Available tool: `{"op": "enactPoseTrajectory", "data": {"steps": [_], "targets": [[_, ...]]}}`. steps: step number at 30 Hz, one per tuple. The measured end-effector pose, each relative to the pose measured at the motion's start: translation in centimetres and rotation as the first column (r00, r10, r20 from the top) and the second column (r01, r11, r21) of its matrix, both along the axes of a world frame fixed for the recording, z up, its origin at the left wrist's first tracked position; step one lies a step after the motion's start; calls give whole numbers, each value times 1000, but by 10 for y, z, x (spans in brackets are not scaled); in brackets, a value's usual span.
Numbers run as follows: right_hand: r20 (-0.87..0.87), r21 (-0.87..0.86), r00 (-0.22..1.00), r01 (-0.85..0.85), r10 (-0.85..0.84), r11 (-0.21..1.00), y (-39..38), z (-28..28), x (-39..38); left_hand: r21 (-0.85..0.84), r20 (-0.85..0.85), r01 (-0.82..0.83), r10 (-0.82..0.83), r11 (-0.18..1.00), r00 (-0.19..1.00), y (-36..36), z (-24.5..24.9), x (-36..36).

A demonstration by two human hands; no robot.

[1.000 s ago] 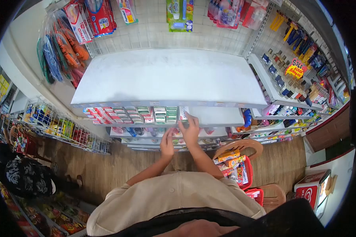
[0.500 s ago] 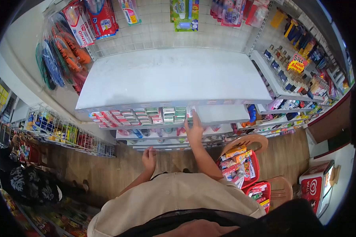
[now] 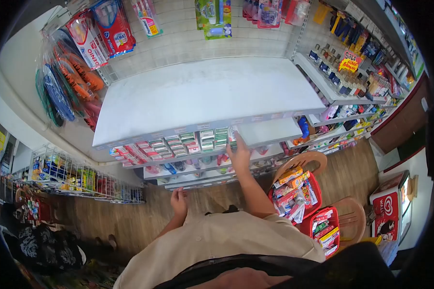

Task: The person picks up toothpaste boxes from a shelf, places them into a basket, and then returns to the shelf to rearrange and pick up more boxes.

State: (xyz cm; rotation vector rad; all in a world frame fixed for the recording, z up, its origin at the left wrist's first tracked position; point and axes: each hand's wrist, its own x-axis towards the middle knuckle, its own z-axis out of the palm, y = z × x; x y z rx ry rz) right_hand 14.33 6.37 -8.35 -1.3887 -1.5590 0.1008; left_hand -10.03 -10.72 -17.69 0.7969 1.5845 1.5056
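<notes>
A red plastic basket [image 3: 311,185] sits on a round wooden stool [image 3: 301,160] to the right, packed with orange, yellow and red cartons. A second red basket [image 3: 325,231], nearer, rests on another stool [image 3: 350,219] and holds smaller packs. At the left, wire racks [image 3: 77,176] carry small bright packets.

The right hand [image 3: 239,155] reaches far to the second white shelf [image 3: 270,131], fingers stretched flat against a white-and-red box [image 3: 233,133], not closed round it. That box stands at the right end of a row of small rectangular cartons [image 3: 173,144], red at the left and green toward the right. The left hand [image 3: 179,200] hangs low near the body, fingers loosely bent, nothing seen in it. Above, the top shelf [image 3: 207,91] is a smooth matte white board.
</notes>
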Motion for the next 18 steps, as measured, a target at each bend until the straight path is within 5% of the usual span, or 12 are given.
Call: {"op": "enactPoseTrajectory", "data": {"steps": [18], "targets": [[-63,30,995,-72,74,997,-8,14,7,54,-84,2,2,999,996,-5,6,-9]]}}
